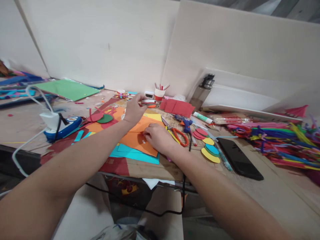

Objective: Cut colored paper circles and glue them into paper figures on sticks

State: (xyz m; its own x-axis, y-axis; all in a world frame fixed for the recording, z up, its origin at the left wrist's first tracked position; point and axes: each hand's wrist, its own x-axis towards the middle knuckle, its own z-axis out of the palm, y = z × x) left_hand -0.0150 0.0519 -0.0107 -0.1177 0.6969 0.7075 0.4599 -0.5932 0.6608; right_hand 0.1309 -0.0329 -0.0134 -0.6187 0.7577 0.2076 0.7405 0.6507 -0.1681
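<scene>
My left hand (135,108) is raised over the back of the work area, its thumb and fingers pinched on a small flat white and red item (148,101). On the orange paper (137,141) rests my right hand (156,136), fingers curled down; what they hold, if anything, is hidden. A tiny white piece (143,141) lies by its fingertips. Beneath the orange paper are cyan sheets (135,157). Orange-handled scissors (180,137) lie just right of my right hand, with a blue glue gun (186,125) behind them.
A blue power strip (65,129) with white cables sits left. Red cards (177,107) and a cup of sticks (159,94) stand at the back. Rightward are paper circles (210,155), a black phone (238,158), a bottle (201,93), a glue stick (202,117) and pipe cleaners (282,136).
</scene>
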